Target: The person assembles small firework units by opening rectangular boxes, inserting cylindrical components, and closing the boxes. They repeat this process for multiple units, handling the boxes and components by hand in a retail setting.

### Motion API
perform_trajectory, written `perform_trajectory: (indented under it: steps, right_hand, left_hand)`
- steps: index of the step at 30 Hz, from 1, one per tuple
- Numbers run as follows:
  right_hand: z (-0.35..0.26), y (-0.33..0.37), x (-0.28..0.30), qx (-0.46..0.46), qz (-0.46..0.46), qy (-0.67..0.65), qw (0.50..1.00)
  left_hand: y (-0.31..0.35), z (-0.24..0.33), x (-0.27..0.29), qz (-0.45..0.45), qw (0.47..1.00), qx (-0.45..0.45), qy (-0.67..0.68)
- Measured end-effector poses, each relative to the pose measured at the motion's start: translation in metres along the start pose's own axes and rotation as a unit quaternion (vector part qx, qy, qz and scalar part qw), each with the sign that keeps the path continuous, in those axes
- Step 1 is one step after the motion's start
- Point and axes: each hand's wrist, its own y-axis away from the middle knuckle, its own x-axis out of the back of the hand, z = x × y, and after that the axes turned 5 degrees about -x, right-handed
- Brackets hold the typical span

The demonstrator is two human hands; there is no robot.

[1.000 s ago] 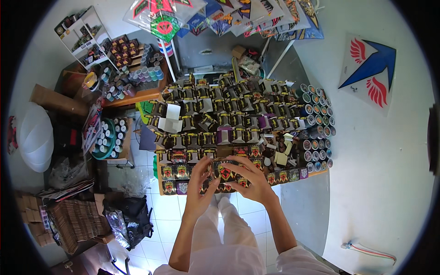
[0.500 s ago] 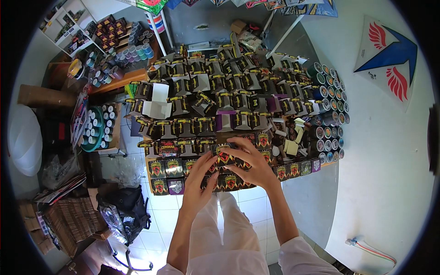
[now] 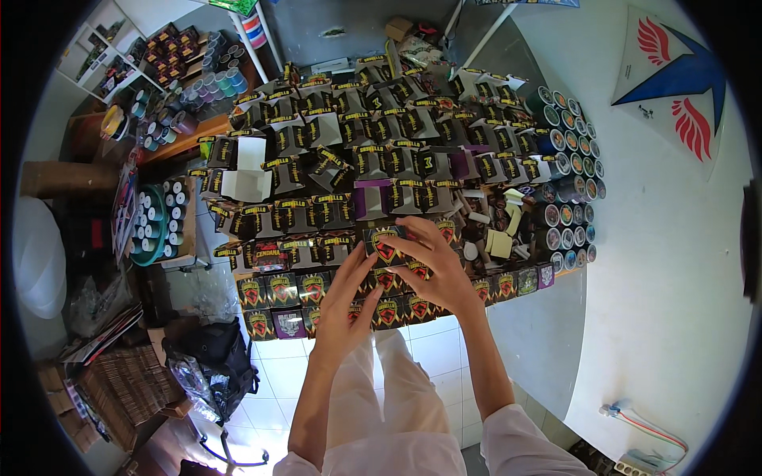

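Observation:
A small black box [image 3: 384, 243] with a red and gold shield emblem is held between my two hands over the front part of the table. My right hand [image 3: 432, 266] has its fingers bent over the box's right side and top. On the box's left lower edge press the fingertips of my left hand [image 3: 343, 292], thumb lower down. Below my hands run rows of closed black boxes [image 3: 282, 289], with a purple box [image 3: 289, 323] among them. Farther back stand several rows of black boxes with raised flaps [image 3: 333, 210]. One white-lined box [image 3: 248, 186] gapes at the left.
Stacked round spools [image 3: 567, 166] line the table's right end. Beside them lies a jumble of small pale pieces [image 3: 500, 238]. At left are a teal basket of spools [image 3: 151, 226], a black backpack [image 3: 208, 361] and a shelf [image 3: 111, 47]. A kite [image 3: 675, 91] hangs on the right wall.
My view has shifted, so the table appears farther left. The held box sits slightly farther from me and more of its emblem face shows. Both hands keep their grip.

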Motion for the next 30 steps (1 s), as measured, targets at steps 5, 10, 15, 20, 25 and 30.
perform_trajectory:
  steps: [5, 10, 15, 20, 25, 30]
  right_hand:
    - [0.009, 0.000, -0.004, 0.005, -0.007, 0.133, 0.991]
    - [0.024, 0.000, -0.005, 0.031, -0.002, 0.217, 0.976]
    - [0.026, -0.001, -0.004, 0.038, -0.004, 0.261, 0.964]
    - [0.026, 0.002, -0.006, 0.019, 0.009, 0.216, 0.976]
    - [0.018, -0.011, -0.016, 0.004, 0.030, 0.148, 0.989]
    - [-0.007, -0.031, -0.039, 0.002, 0.026, 0.120, 0.992]
  left_hand:
    - [0.001, 0.001, -0.008, -0.015, 0.998, 0.024, -0.053]
    - [0.007, -0.019, -0.017, -0.043, 0.973, -0.061, -0.218]
    - [-0.004, -0.011, -0.023, -0.078, 0.932, -0.061, -0.348]
    - [-0.004, -0.014, -0.025, -0.077, 0.940, -0.048, -0.328]
    - [0.003, -0.009, -0.015, -0.053, 0.963, -0.046, -0.259]
    - [0.011, -0.006, 0.010, -0.005, 0.980, -0.029, -0.197]
